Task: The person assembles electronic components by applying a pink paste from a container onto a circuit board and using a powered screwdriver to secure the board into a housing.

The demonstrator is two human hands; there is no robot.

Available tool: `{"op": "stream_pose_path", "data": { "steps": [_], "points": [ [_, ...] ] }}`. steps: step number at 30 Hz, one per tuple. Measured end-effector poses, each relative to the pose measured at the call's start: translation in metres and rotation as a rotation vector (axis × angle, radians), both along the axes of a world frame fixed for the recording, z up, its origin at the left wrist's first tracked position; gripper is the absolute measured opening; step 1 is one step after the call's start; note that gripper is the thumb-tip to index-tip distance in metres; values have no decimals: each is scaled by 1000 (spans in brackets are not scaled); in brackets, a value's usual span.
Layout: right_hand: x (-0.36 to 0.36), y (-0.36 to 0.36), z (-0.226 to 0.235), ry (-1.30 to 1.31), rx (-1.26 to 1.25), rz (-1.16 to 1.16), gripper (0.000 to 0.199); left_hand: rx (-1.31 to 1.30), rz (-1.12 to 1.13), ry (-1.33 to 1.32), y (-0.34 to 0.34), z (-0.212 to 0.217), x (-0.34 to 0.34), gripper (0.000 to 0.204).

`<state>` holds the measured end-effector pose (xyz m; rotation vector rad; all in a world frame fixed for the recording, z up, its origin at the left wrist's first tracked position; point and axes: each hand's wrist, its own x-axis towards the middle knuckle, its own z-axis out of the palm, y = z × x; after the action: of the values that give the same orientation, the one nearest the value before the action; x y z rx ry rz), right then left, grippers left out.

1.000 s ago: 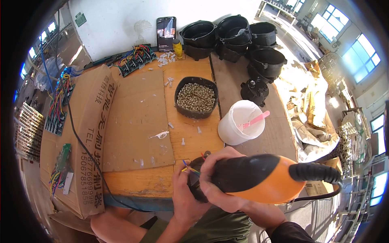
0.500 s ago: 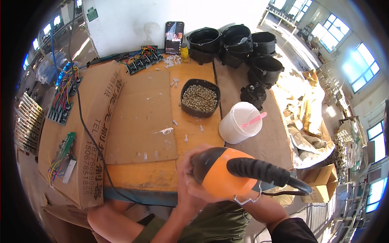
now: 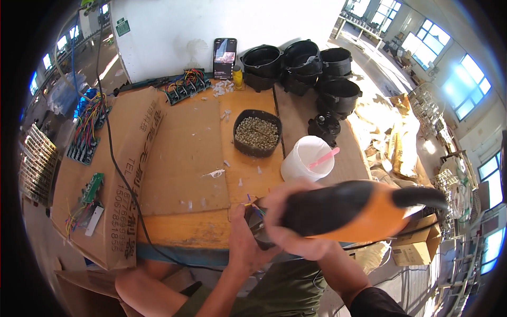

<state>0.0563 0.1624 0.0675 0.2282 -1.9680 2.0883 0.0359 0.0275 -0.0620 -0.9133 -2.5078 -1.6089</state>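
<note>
Orange driver (image 3: pixel 359 214) clenched in right hand (image 3: pixel 296 222); left hand (image 3: pixel 244 240) gripped dark part (image 3: pixel 257 228); bit could slip onto fingers.

One white bucket (image 3: pixel 306 158), one phone (image 3: pixel 224 50)

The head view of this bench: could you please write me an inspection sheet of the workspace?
Surface: wooden bench covered with flattened cardboard sheets, scattered with small white scraps.
Job's things: orange and black power tool; small dark part with coloured wires at the bench's front edge.
Clutter: black tray of small pale pieces; white tub with a pink stick; stacked black housings; phone leaning on the wall; circuit boards.
Grips: left hand holds the dark part; right hand wraps the tool, blurred.
Cables: black cord runs across the cardboard and over the front edge.
Surroundings: white wall, bright windows, cardboard boxes to the right.
</note>
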Motion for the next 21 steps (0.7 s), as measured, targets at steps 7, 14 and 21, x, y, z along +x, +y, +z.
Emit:
{"op": "stream_pose_path", "data": {
  "steps": [7,14,21],
  "points": [
    [1,28,-34,98,-24,-310,35,80,61,-72,3,14,7,103],
    [1,31,-36,15,-249,-214,39,110,60,-101,4,19,6,104],
    [-3,30,-45,14,-184,-196,38,100,76,-131,4,21,7,102]
  ]
}}
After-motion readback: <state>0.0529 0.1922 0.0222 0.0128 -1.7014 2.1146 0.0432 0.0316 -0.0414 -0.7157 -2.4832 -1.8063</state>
